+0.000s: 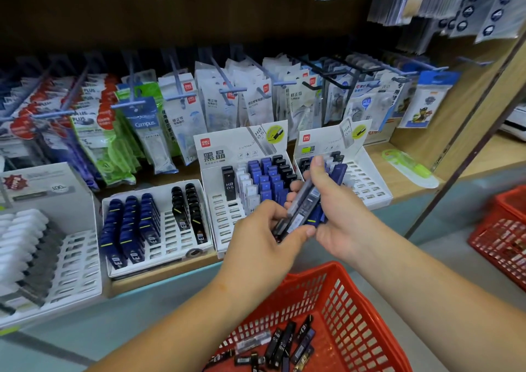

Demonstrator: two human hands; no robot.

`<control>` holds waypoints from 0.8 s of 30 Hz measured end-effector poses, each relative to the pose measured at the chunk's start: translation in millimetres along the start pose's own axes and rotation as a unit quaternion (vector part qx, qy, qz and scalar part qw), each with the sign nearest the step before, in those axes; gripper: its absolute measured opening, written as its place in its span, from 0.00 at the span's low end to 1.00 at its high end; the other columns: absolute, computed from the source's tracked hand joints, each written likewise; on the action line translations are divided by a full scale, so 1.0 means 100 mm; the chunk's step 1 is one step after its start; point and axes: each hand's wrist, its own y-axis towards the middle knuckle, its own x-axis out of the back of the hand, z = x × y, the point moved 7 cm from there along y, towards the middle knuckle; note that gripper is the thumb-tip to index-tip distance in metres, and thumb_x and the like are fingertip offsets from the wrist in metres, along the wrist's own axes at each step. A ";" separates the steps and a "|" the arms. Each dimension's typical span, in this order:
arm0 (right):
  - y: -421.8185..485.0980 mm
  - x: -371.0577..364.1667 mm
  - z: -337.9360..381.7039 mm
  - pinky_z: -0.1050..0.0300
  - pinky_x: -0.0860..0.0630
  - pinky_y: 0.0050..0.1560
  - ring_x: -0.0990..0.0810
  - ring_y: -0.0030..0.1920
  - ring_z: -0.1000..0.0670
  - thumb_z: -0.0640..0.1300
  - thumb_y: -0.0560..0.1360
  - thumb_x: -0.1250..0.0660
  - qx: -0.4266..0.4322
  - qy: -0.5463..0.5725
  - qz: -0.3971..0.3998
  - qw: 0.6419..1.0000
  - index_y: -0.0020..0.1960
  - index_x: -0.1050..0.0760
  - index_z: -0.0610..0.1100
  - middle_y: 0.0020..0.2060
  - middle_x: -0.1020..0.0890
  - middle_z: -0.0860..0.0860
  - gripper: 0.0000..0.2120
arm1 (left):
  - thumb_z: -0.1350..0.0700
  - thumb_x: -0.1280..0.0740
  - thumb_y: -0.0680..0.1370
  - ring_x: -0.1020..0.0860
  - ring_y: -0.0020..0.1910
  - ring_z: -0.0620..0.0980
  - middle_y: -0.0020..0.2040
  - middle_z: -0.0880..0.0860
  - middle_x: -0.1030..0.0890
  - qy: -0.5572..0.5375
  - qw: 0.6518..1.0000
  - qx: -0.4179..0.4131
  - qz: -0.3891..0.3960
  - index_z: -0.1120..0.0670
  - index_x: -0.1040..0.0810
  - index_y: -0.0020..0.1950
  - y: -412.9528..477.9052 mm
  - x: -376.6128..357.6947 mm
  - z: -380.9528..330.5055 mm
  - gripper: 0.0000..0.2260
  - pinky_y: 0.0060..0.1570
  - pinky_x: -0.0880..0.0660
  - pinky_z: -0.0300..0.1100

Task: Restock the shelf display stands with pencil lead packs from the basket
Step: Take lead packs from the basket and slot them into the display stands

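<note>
My left hand (264, 229) grips a bundle of pencil lead packs (303, 209), dark, clear and blue, in front of the shelf. My right hand (333, 209) pinches packs from the same bundle, its fingers curled over their upper ends. Both hands hover before two white display stands: the middle stand (227, 220) holds black, white and blue packs, and the right stand (367, 183) has a few packs at its back. Below, a red basket (355, 314) holds several loose packs (279, 346).
A left stand (170, 246) holds blue and black packs; another white stand (76, 260) sits at far left. Hanging correction tape packs (227, 98) fill hooks behind. A second red basket (503, 235) stands at right. A green and clear item (410, 166) lies on the shelf.
</note>
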 end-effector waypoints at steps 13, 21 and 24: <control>0.07 0.08 -0.06 0.48 0.19 0.42 0.21 0.31 0.50 0.57 0.79 0.32 0.106 -0.143 -0.062 0.982 0.54 0.21 0.36 0.29 0.19 0.49 0.23 | 0.47 0.31 0.81 0.33 0.25 0.47 0.24 0.47 0.32 0.074 0.994 -0.083 0.005 0.51 0.25 0.39 0.02 0.01 -0.02 0.14 0.27 0.41 0.36; 0.12 0.18 -0.05 0.56 0.30 0.27 0.30 0.25 0.47 0.57 0.79 0.31 0.058 -0.181 -0.009 0.982 0.48 0.20 0.39 0.28 0.25 0.45 0.19 | 0.50 0.31 0.81 0.34 0.27 0.45 0.27 0.46 0.31 0.076 0.995 -0.062 0.019 0.54 0.26 0.38 0.16 0.26 0.09 0.14 0.30 0.35 0.44; 0.10 0.12 -0.10 0.57 0.32 0.25 0.32 0.25 0.48 0.56 0.75 0.26 0.024 -0.170 0.047 0.984 0.53 0.20 0.37 0.29 0.27 0.45 0.21 | 0.52 0.31 0.81 0.31 0.31 0.46 0.30 0.47 0.30 0.140 0.985 -0.091 0.045 0.53 0.28 0.40 0.15 0.27 0.10 0.12 0.32 0.35 0.40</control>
